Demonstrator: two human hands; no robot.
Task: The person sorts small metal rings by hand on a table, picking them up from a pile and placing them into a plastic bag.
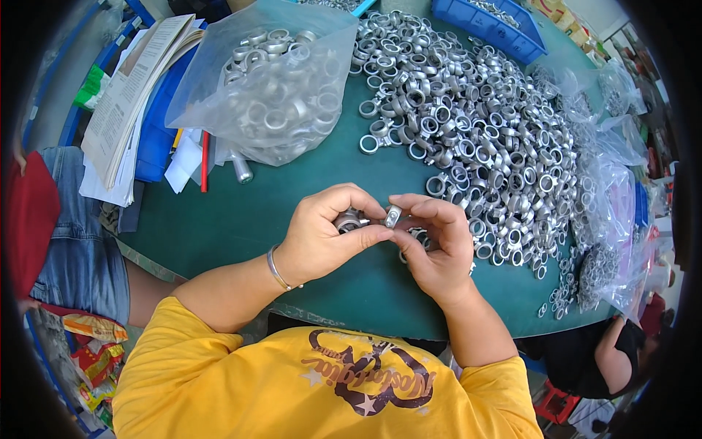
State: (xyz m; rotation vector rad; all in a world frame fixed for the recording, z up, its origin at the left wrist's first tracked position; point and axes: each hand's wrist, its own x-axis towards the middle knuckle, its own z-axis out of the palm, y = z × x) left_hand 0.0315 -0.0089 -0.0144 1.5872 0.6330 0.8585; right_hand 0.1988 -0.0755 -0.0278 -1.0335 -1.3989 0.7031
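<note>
Both hands meet over the green table (307, 197). Between their fingertips is a small metal ring clamp (393, 216), its lug side turned up. My left hand (322, 227) pinches it from the left with thumb and forefinger, and more ring clamps (349, 221) are tucked in its palm. My right hand (441, 245) has thumb and fingers closed on the same piece from the right. Partly hidden behind the right fingers lie further metal rings. A large heap of silvery ring clamps (475, 139) spreads to the right and far side.
A clear plastic bag (292, 110) of rings stands far left, near papers (135, 95), a red pen (205, 162) and a blue tray (157, 124). A blue bin (490, 29) sits at the back. Plastic bags (614, 219) line the right edge. People sit at both sides.
</note>
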